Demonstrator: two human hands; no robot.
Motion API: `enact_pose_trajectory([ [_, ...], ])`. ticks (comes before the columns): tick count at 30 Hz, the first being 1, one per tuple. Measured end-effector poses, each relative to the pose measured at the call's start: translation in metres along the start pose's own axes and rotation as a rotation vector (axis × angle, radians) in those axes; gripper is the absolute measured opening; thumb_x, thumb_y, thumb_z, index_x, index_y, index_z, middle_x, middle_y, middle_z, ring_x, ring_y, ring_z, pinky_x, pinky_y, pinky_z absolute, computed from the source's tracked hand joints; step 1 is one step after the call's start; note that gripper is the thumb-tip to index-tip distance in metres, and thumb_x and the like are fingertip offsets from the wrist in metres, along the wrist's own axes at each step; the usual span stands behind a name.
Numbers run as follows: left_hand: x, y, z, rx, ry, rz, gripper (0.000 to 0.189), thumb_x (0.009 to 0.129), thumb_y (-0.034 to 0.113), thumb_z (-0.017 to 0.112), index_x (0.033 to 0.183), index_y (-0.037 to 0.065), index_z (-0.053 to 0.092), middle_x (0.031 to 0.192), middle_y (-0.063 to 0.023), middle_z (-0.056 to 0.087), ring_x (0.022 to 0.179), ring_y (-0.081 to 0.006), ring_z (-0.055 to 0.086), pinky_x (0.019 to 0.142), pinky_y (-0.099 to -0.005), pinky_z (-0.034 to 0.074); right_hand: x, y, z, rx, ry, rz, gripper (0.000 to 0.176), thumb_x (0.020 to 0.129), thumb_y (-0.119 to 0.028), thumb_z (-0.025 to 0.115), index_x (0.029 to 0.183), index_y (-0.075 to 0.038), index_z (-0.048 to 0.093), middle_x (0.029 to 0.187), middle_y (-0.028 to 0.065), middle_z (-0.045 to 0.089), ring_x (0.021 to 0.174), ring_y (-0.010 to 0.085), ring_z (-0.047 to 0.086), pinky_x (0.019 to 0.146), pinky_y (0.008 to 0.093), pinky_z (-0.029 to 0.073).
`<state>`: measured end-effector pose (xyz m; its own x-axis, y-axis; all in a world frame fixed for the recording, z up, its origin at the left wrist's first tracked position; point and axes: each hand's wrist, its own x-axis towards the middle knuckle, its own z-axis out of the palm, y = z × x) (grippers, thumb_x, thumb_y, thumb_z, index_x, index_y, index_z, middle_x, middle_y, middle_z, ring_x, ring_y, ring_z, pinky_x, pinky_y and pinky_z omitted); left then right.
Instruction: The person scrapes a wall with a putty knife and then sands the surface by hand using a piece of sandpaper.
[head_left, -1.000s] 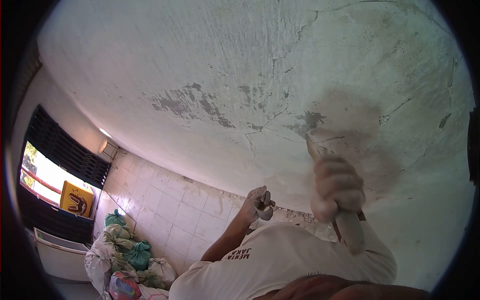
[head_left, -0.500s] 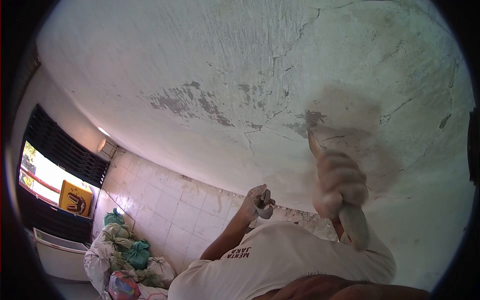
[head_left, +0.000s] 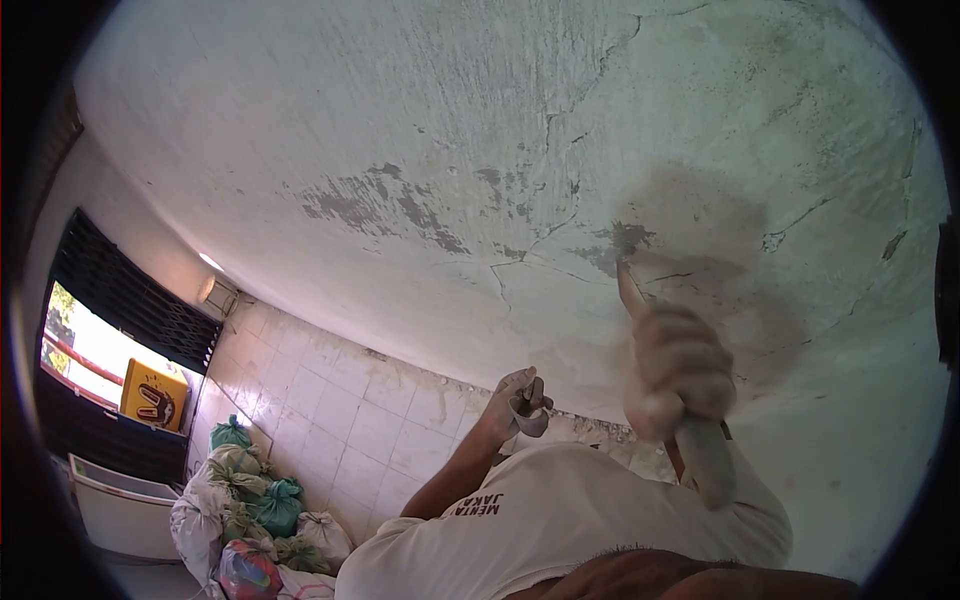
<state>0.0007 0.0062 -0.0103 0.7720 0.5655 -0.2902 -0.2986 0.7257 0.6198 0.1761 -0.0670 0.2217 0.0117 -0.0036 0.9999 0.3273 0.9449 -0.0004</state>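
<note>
My right hand (head_left: 685, 370) is closed around a narrow pointed tool (head_left: 630, 292), blurred by motion. The tool's tip meets or nearly meets the dark chipped patch (head_left: 630, 238) on the pale, cracked plaster surface (head_left: 450, 110). A thick, pale, rounded piece (head_left: 706, 470) extends below that fist. My left hand (head_left: 522, 402) is raised lower and to the left, fingers curled around a small greyish thing that I cannot make out. Brownish stains lie to the right of the chipped patch.
Tied white and green bags (head_left: 275, 508) are piled at the lower left, by a tiled wall (head_left: 335, 415). A yellow box (head_left: 154, 396) stands in an opening below a dark folding grille (head_left: 140, 295). Near the bags is a white-sided chest or counter (head_left: 125, 515).
The pale piece below my right fist has tilted slightly, its lower end a little lower. The view has shifted very slightly; my left hand is nearly unchanged.
</note>
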Motion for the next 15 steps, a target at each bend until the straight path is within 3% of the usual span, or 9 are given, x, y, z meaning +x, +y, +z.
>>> enact_pose_trajectory([
  [4,0.001,-0.003,-0.007,0.001,-0.032,0.008,0.042,0.097,0.036,0.056,0.064,0.012,0.044,0.058,-0.0036,0.049,0.064,-0.0228,0.063,0.063,-0.0337,0.05,0.002,0.0,0.003,-0.198,0.031,0.105,0.025,0.083,-0.004,0.068,0.077,-0.006,0.044,0.062,0.0039,0.047,0.05,0.0202,0.045,0.045,0.0348,0.038],
  [8,0.002,0.0,-0.007,-0.005,-0.064,0.021,0.042,0.097,0.035,0.056,0.064,0.012,0.044,0.058,-0.0035,0.049,0.064,-0.0224,0.063,0.063,-0.0339,0.051,0.005,-0.003,-0.001,-0.015,-0.087,0.009,0.028,0.085,-0.005,0.067,0.074,-0.007,0.041,0.061,0.0026,0.046,0.048,0.0192,0.042,0.044,0.033,0.036],
  [9,0.002,-0.001,-0.007,-0.024,-0.075,0.027,0.042,0.097,0.035,0.056,0.064,0.012,0.044,0.058,-0.0035,0.049,0.064,-0.0223,0.063,0.063,-0.034,0.051,0.005,-0.005,0.003,0.006,-0.057,-0.09,0.026,0.093,-0.012,0.054,0.075,-0.006,0.037,0.054,0.0019,0.04,0.045,0.0154,0.037,0.041,0.033,0.033],
  [12,0.0,0.001,-0.006,0.038,-0.015,0.019,0.041,0.097,0.035,0.056,0.064,0.012,0.045,0.057,-0.0035,0.049,0.064,-0.0222,0.063,0.063,-0.0343,0.051,0.011,0.008,-0.002,-0.158,-0.182,0.04,0.026,0.094,-0.013,0.053,0.075,-0.007,0.038,0.054,0.0007,0.039,0.042,0.0131,0.034,0.038,0.0303,0.03],
  [15,0.001,-0.002,-0.01,0.012,-0.048,0.019,0.041,0.097,0.034,0.055,0.065,0.012,0.045,0.057,-0.0033,0.049,0.063,-0.0222,0.063,0.063,-0.0344,0.051,0.007,-0.003,-0.001,-0.079,-0.088,-0.001,0.028,0.089,-0.009,0.062,0.072,-0.008,0.04,0.058,0.0017,0.043,0.046,0.017,0.041,0.043,0.0319,0.036],
])
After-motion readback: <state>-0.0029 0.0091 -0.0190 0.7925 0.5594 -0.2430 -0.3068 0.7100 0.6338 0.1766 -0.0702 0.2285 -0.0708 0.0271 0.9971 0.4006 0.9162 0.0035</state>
